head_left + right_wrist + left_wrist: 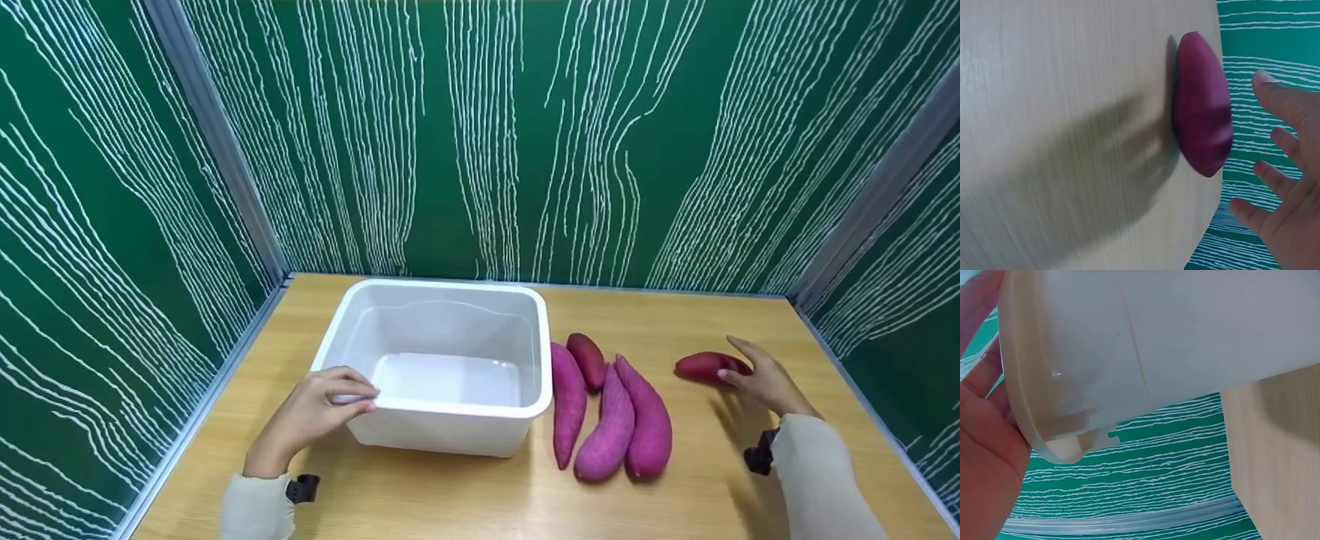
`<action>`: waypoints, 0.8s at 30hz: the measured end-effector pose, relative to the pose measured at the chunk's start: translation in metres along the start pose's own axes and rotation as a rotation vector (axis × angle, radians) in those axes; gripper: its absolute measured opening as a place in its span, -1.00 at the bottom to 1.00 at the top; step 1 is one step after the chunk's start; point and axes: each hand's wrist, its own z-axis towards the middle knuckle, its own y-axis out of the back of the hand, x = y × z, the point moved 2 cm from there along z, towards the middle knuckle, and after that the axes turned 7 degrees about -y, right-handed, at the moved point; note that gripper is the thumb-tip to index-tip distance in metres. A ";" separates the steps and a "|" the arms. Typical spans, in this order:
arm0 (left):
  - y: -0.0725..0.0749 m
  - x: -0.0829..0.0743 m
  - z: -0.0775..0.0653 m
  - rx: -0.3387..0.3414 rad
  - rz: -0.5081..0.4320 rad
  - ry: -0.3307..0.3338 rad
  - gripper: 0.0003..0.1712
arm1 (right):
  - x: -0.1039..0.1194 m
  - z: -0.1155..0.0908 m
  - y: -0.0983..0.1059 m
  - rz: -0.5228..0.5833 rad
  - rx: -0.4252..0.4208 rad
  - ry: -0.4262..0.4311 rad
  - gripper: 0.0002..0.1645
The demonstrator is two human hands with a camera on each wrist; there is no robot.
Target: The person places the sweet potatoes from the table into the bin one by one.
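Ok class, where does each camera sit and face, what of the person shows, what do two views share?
Head: on the head, facing forward and down at the tub and sweet potatoes; left grip, right grip, sleeves show.
Left wrist: facing the tub's wall from that wrist; left grip partly shows.
Right wrist: facing the lone sweet potato from that wrist; right grip partly shows.
Head and right wrist both show the lone sweet potato.

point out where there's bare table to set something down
The table is bare in front of the white tub, between the four bunched sweet potatoes and the right sleeve, and behind the potatoes up to the green wall. It's crowded just right of the tub, where those potatoes bunch, and around the lone red potato by the right hand.
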 end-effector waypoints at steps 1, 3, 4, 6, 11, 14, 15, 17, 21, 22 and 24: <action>0.000 0.000 0.000 0.003 -0.009 0.007 -0.79 | -0.002 0.001 -0.001 0.001 0.005 -0.001 -0.05; 0.000 0.001 0.000 0.010 -0.025 0.011 -0.81 | -0.005 0.001 -0.002 -0.006 0.005 0.004 -0.06; 0.000 0.001 0.000 0.012 -0.033 0.012 -0.81 | -0.006 0.001 -0.003 -0.011 0.005 0.006 -0.05; 0.000 0.001 0.000 0.015 -0.042 0.012 -0.80 | -0.010 0.002 -0.005 -0.013 0.008 -0.003 -0.05; -0.002 0.003 0.001 0.006 -0.057 0.019 -0.78 | -0.020 0.001 -0.005 0.025 0.018 -0.051 -0.02; -0.003 0.006 0.001 -0.015 -0.081 0.018 -0.81 | -0.024 -0.001 -0.005 -0.001 0.001 -0.031 -0.04; -0.004 0.007 0.001 -0.024 -0.088 0.013 -0.82 | -0.025 -0.001 -0.005 -0.017 -0.006 -0.023 -0.05; -0.004 0.009 0.000 -0.038 -0.102 0.000 -0.83 | -0.027 -0.002 -0.007 -0.041 -0.016 -0.010 -0.07; -0.005 0.012 -0.002 -0.053 -0.132 0.006 -0.84 | -0.030 -0.001 -0.011 -0.028 -0.012 -0.020 -0.09; -0.005 0.013 -0.002 -0.052 -0.141 0.020 -0.84 | -0.031 0.000 -0.012 -0.009 -0.007 -0.032 -0.10; -0.006 0.013 -0.003 -0.050 -0.158 0.053 -0.83 | -0.032 0.000 -0.015 0.023 -0.003 -0.052 -0.09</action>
